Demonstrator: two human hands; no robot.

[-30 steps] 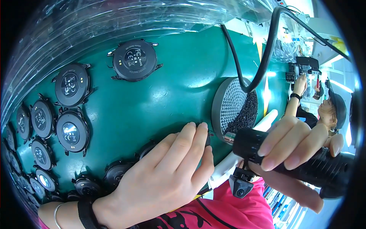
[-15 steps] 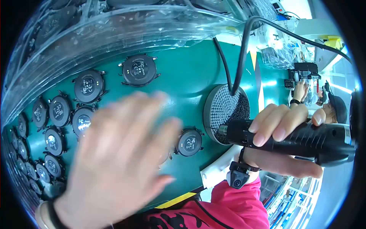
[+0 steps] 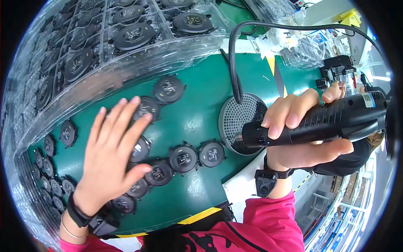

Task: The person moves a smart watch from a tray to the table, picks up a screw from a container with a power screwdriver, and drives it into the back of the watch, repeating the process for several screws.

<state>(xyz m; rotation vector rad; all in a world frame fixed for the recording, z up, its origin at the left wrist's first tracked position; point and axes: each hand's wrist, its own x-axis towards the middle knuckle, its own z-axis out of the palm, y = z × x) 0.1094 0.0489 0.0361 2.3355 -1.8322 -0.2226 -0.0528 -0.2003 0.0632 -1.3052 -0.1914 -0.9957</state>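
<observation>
Both arms wear pink sleeves [image 3: 275, 220]. A black strap [image 3: 77, 215] and a thin bangle [image 3: 69, 232] sit behind the left hand [image 3: 110, 161]. A black band [image 3: 268, 178] circles the right wrist.

Bare green table [image 3: 197, 122] lies open between the black discs [image 3: 183, 158] and the round mesh pad [image 3: 243, 119].

Matt black plastic discs [image 3: 183, 158] on a glossy green mat [image 3: 197, 113].

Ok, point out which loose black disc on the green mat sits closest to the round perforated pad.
The disc at the right end of the lower row, just left of the perforated pad; all others lie farther left.
</observation>
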